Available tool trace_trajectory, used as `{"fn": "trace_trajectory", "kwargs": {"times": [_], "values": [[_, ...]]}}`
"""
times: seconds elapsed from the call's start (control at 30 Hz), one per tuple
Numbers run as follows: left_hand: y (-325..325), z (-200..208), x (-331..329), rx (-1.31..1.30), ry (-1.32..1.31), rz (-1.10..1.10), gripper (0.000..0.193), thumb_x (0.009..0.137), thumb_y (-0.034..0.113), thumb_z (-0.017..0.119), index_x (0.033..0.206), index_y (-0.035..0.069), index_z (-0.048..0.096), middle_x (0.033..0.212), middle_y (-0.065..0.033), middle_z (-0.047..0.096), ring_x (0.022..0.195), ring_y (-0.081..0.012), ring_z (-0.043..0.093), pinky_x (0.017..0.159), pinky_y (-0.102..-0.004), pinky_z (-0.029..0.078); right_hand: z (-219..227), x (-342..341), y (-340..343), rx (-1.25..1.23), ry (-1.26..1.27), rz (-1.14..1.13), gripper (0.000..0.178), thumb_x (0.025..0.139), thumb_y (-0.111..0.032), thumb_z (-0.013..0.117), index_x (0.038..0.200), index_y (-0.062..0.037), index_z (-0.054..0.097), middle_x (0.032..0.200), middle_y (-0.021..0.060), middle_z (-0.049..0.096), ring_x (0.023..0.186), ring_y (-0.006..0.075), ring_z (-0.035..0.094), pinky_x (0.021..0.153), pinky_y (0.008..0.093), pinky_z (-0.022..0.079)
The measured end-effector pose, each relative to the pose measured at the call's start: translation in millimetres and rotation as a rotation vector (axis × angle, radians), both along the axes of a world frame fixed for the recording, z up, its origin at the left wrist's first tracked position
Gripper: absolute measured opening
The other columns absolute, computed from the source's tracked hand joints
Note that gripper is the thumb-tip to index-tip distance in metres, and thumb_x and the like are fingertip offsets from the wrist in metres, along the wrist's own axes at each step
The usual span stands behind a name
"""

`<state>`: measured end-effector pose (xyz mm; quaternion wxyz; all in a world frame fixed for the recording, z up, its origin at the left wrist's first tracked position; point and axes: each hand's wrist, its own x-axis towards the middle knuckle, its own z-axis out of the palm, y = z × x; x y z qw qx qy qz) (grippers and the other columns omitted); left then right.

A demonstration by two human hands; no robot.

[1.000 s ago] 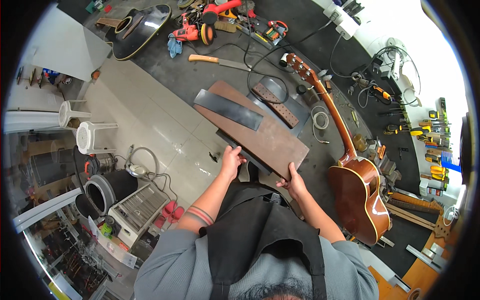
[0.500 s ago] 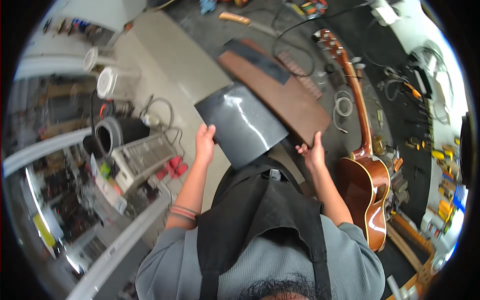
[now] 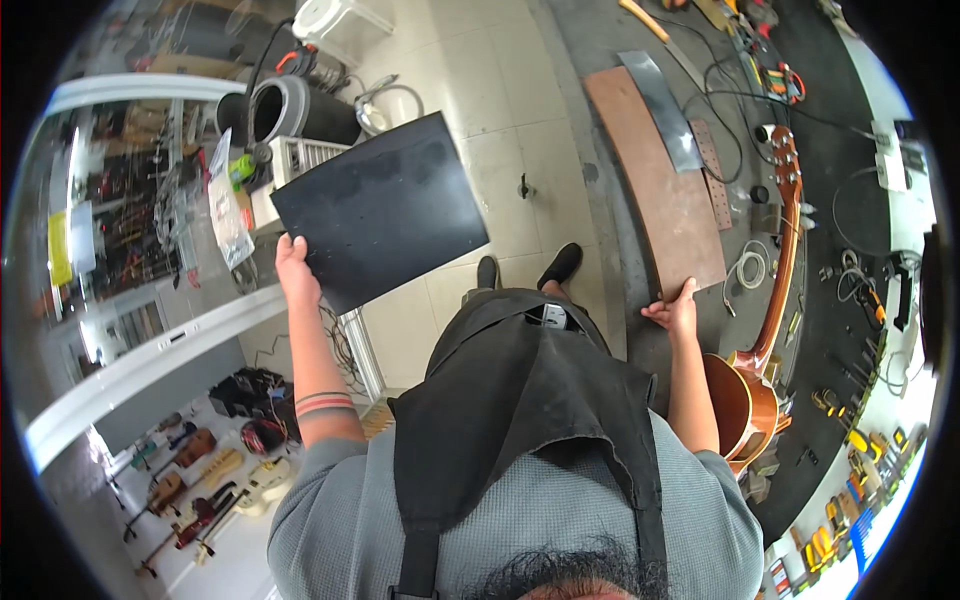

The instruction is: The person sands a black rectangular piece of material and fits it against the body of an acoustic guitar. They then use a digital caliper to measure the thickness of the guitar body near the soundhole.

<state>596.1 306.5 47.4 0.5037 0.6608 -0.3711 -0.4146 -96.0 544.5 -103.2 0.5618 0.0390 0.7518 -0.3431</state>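
Observation:
My left hand [image 3: 298, 272] is closed on the near left corner of a flat black rectangular sheet [image 3: 385, 205], held out over the floor on my left. On my right, a long brown board [image 3: 660, 190] lies along the dark workbench [image 3: 622, 240]. My right hand [image 3: 678, 312] grips the near end of that board, thumb on top and fingers at its edge. A shiny grey strip [image 3: 662, 110] rests across the board's far part. Beyond its right edge lies a reddish-brown perforated strip [image 3: 711, 178].
An acoustic guitar [image 3: 745, 405] lies along the bench, right of the board. Near it are a coiled pale cable [image 3: 748, 265] and a wooden-handled saw [image 3: 645, 20]. A black cylinder [image 3: 320, 112] and white box [image 3: 310, 152] stand on the left, with a white stool [image 3: 335, 25] farther off.
The black sheet has swung left in my left hand, away from the brown board. The view has shifted, so the bench now sits farther right. My right hand stays at the board's end.

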Motion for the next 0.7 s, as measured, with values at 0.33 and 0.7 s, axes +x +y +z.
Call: {"fn": "trace_trajectory", "kwargs": {"times": [0.33, 0.7], "values": [[136, -47, 184, 0.122, 0.187, 0.599, 0.037, 0.109, 0.016, 0.064, 0.138, -0.007, 0.065, 0.131, -0.0127, 0.072, 0.118, -0.0253, 0.068, 0.105, -0.0401, 0.052, 11, 22, -29, 0.198, 0.901, 0.728, 0.077, 0.112, -0.062, 0.044, 0.085, 0.005, 0.071, 0.06, 0.0133, 0.062, 0.055, 0.0335, 0.07, 0.069, 0.0423, 0.061], [78, -109, 184, 0.187, 0.48, 0.135, 0.044, 0.113, 0.034, 0.053, 0.132, -0.001, 0.07, 0.126, -0.0162, 0.077, 0.111, -0.0265, 0.073, 0.104, -0.0421, 0.054, 249, 524, -143, -0.619, -0.368, 0.73, 0.054, 0.113, -0.025, 0.06, 0.158, 0.003, 0.048, 0.145, 0.0151, 0.065, 0.128, 0.0246, 0.066, 0.11, 0.0385, 0.052]]}}
